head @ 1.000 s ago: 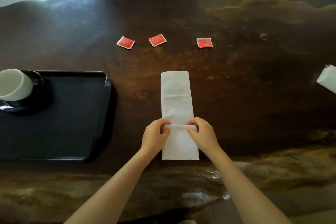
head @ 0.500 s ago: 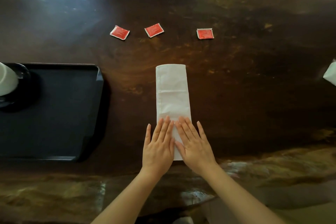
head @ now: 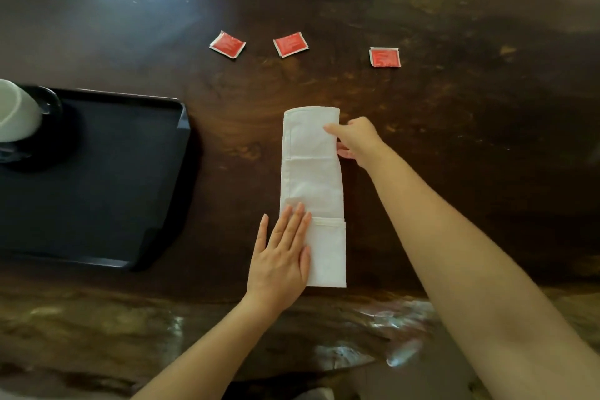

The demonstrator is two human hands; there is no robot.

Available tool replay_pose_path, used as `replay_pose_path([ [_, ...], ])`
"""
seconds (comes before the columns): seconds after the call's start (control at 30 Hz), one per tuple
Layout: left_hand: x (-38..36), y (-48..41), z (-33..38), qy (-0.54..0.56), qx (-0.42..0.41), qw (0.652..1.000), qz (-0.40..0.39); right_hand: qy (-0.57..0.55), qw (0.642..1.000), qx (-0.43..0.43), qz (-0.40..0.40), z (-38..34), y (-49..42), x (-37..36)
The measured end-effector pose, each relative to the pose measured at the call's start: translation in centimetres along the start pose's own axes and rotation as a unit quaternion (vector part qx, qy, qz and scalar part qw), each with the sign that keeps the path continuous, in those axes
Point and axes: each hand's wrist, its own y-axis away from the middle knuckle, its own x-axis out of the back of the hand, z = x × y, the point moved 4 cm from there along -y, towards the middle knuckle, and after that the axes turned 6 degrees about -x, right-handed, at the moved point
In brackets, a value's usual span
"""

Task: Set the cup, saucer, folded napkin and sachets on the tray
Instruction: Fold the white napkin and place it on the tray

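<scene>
White napkin (head: 312, 191) lies on the table right of the tray (head: 107, 178), mid-fold. Left hand (head: 281, 256) presses flat on its near end; right hand (head: 355, 140) pinches its far right edge. Next move likely calls for folding the far end nearward.

Dark glossy wooden table (head: 454, 140)

three sachets (head: 227, 44) (head: 290, 44) (head: 385, 57) (red), one napkin (head: 311, 172), one tray (head: 97, 172)
</scene>
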Motion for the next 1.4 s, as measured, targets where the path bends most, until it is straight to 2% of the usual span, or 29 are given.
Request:
replay_pose_path([
  [0.1,0.4,0.0,-0.2,-0.025,-0.022,0.999,-0.011,0.064,0.998,0.012,-0.018,-1.4,-0.6,-0.9],
  [0.2,1.1,0.0,-0.8,-0.049,-0.052,0.997,-0.031,0.044,0.995,0.042,-0.082,-2.5,-0.5,-1.0],
  [0.27,1.4,-0.1,-1.4,-0.052,-0.070,0.995,-0.048,0.028,0.989,0.093,-0.116,-3.2,-0.1,-0.6],
  [0.47,1.8,0.0,-1.2,-0.018,-0.048,0.998,-0.039,0.033,0.976,0.177,-0.119,-3.4,1.8,0.7],
  [0.53,1.9,0.1,-0.8,-0.012,-0.039,0.999,-0.028,0.058,0.961,0.243,-0.115,-3.3,3.6,1.2],
  [0.63,2.2,-0.2,-0.7,-0.010,-0.027,1.000,-0.010,0.095,0.922,0.338,-0.166,-1.8,7.0,1.4],
  [0.73,2.5,-0.7,-1.0,-0.017,-0.006,1.000,-0.009,0.153,0.892,0.378,-0.196,1.9,9.0,1.3],
  [0.83,2.6,-0.9,-1.1,-0.032,0.008,0.999,-0.017,0.197,0.879,0.397,-0.178,5.5,9.1,1.3],
  [0.93,2.8,-0.8,-1.0,-0.039,0.018,0.999,0.014,0.237,0.867,0.411,-0.153,7.9,8.7,0.9],
  [1.17,2.9,0.8,-0.8,0.009,0.108,0.990,0.093,0.344,0.799,0.485,-0.088,9.5,8.5,-0.2],
  [1.3,2.5,-0.5,-0.4,-0.027,0.015,0.999,0.044,0.404,0.767,0.496,-0.049,10.2,8.4,-1.0],
  [1.4,1.7,-1.5,-1.1,-0.034,0.007,0.999,0.008,0.489,0.733,0.471,-0.022,11.7,8.2,-1.0],
])
